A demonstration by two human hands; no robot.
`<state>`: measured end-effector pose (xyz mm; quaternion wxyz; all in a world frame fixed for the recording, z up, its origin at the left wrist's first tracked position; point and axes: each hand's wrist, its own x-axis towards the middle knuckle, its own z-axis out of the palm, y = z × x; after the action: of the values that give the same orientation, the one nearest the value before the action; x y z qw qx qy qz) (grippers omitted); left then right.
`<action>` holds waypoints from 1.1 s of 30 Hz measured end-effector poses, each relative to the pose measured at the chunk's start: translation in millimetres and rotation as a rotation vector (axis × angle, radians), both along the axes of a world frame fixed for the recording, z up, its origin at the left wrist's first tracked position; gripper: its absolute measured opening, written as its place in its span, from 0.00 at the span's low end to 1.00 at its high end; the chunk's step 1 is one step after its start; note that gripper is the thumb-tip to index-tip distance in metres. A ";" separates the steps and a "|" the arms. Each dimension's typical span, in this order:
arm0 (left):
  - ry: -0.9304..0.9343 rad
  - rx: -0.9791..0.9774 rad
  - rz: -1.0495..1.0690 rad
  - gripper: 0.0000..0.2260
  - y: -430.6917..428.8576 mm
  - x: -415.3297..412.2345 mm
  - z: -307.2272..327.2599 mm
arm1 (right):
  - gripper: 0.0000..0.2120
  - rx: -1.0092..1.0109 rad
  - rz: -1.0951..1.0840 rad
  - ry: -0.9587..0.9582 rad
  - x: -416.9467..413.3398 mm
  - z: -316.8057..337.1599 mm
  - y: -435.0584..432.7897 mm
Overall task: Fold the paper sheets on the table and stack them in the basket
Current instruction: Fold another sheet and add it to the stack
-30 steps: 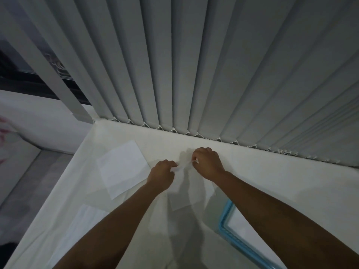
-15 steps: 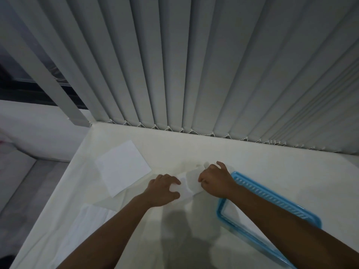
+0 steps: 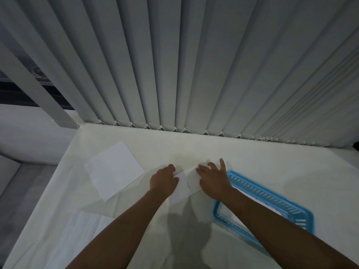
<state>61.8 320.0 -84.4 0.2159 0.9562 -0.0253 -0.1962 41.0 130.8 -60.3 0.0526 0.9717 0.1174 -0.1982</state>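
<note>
You are partway through, by the look of it. Your left hand (image 3: 165, 179) and your right hand (image 3: 212, 178) both lie on one folded paper (image 3: 186, 183) on the bench (image 3: 272, 162), just left of the blue basket (image 3: 272, 197). The left hand is curled, its fingertips pinching the paper's left edge; the right hand is flat and spread, palm down, pressing the paper's right half without gripping it. A crease line runs down the paper between your two hands, so this sheet seems to be in its fold, not yet ready for the basket.

Left of the basket, beyond your left hand, one flat sheet (image 3: 114, 169) lies unfolded on the bench, well apart from the paper you are pressing. Nearer you than that sheet, at the bench's left edge, there is a paler patch (image 3: 77, 230) that may be another sheet; the dim light does not let you be sure.

The basket sits on the bench under your right forearm, which hides much of it. Inside, along the far wall, you can see something white (image 3: 254, 200), probably paper already stacked there; how many pieces, you cannot tell.

What is left, as a judgement: finish this fold, put it in the basket, then fold at least the one flat sheet.
</note>
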 end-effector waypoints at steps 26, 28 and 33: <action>0.296 -1.415 0.825 0.03 -19.2 -94.4 68.3 | 0.06 1.529 -1.335 0.060 -84.0 54.6 55.7; 0.336 -1.451 0.865 0.04 -25.3 -98.6 69.5 | 0.06 1.471 -1.271 0.009 -88.4 58.3 48.7; 0.386 -1.515 0.929 0.09 -40.6 -90.5 69.5 | 0.08 1.364 -1.197 -0.099 -107.6 65.4 19.8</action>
<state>-28.7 279.5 -14.9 0.8445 0.4228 0.2769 -0.1772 -66.6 150.6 5.1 -0.6407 0.6981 -0.3174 -0.0377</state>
